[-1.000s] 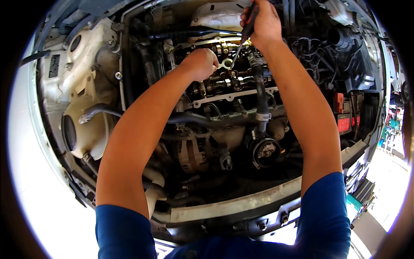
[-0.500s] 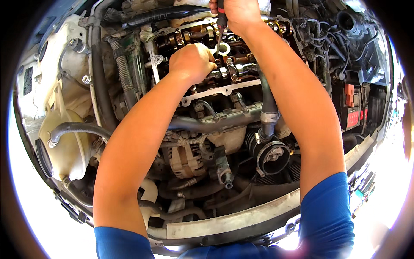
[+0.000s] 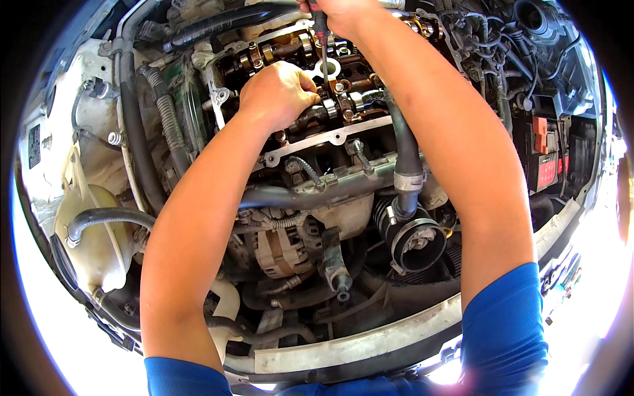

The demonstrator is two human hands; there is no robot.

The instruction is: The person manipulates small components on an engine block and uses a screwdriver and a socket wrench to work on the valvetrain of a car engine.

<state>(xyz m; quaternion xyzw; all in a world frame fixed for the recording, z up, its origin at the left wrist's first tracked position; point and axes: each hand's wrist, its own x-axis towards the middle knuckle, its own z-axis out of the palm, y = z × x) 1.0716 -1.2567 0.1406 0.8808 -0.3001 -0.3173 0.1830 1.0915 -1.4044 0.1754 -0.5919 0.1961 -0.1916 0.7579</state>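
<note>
At the top of the view my right hand (image 3: 349, 14) is closed around the red and black handle of a screwdriver (image 3: 320, 25). Its thin shaft points down into the open top of the engine, beside a pale round ring (image 3: 327, 68). My left hand (image 3: 277, 94) is curled over the near side of the same opening, thumb and fingers pinched close to the shaft's lower end. What those fingertips hold, if anything, is hidden. Around them lie the oily camshafts (image 3: 360, 100) inside the metal rim of the cylinder head (image 3: 317, 140).
A black hose (image 3: 406, 148) runs down beside my right forearm to an open round duct (image 3: 419, 243) with crumpled material inside. An alternator (image 3: 281, 254) sits below centre. Left stands a pale plastic reservoir (image 3: 99, 231); right, a battery (image 3: 547, 168) with a red terminal cover.
The view has shifted a little, so the engine and both hands appear further left. Both hands keep nearly the same places over the engine, and the screwdriver is still in my right hand.
</note>
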